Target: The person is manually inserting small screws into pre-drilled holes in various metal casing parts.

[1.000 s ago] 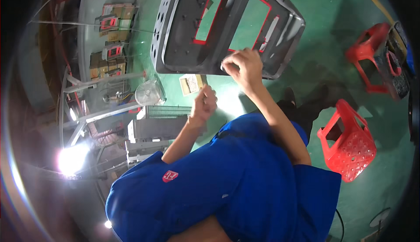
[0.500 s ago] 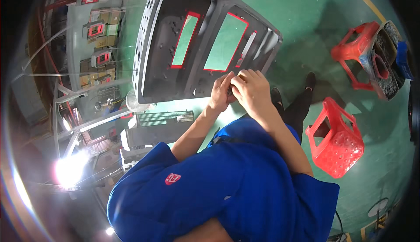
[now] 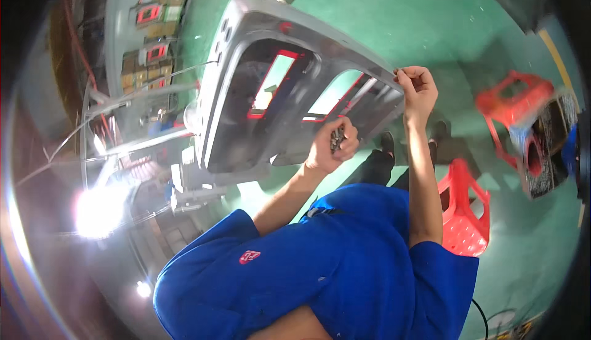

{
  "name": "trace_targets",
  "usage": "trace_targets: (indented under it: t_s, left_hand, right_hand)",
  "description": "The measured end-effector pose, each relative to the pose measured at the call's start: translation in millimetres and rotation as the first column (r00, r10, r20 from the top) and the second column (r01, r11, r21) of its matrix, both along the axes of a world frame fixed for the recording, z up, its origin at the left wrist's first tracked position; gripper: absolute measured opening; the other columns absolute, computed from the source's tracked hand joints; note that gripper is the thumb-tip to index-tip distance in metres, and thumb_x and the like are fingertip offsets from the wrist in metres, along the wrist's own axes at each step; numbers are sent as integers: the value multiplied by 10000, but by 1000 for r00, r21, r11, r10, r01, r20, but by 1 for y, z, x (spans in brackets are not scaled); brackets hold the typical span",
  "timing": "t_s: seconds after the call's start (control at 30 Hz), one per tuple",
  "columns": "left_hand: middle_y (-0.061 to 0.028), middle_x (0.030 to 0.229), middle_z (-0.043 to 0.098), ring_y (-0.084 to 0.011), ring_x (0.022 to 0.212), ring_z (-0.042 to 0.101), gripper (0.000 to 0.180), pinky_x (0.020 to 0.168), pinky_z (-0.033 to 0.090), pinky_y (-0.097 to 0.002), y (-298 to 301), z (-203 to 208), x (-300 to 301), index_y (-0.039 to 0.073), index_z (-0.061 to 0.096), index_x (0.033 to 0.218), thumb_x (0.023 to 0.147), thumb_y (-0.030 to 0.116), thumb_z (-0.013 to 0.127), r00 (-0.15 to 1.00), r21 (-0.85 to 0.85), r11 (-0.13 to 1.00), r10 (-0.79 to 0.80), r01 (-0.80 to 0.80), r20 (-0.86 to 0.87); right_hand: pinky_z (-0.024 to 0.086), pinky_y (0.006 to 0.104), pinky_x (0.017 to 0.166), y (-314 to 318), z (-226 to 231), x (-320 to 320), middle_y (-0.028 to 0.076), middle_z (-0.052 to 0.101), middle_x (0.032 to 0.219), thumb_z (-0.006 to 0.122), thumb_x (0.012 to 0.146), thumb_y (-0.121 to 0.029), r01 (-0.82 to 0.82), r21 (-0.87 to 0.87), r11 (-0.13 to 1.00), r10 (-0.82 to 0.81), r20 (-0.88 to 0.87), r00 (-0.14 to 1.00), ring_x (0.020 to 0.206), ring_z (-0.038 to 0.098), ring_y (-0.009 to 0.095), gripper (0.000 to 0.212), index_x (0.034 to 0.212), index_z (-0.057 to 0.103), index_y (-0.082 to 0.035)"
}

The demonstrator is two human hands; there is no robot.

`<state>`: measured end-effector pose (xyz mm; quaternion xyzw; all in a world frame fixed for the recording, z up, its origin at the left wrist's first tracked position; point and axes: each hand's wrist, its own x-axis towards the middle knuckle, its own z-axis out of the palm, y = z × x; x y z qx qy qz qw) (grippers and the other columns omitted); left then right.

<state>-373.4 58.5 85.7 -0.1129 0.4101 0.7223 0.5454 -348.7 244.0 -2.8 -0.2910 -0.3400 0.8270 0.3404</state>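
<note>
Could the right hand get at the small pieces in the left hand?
Probably yes: the small pieces lie partly exposed in the left hand, and nothing visible blocks the right hand from reaching over.

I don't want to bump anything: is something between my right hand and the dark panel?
Nothing visible. Your right hand is at the right corner of the dark panel; your left hand, curled around small pieces, is off to the left.
</note>
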Motion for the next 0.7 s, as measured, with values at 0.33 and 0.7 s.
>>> trace_targets:
  t_s: [0.33,0.7]
  left_hand:
    - [-21,567,370,-71,430,282,303,352,201,-198,21,23,3,67,425,740,928,298,372,994,21,995,102,-103,29]
    - [-25,613,405,-75,452,301,236,389,226,-215,16,20,5,65,453,789,888,276,413,995,87,991,98,-99,21]
  right_hand:
    - [439,223,725,3,-4,-20,20,625,764,671,762,-27,-38,108,993,25,115,993,736,566,79,63,799,629,2]
    - [447,230,715,2,-13,-20,27,619,740,660,754,-21,3,237,971,-50,192,980,727,564,84,47,765,627,12]
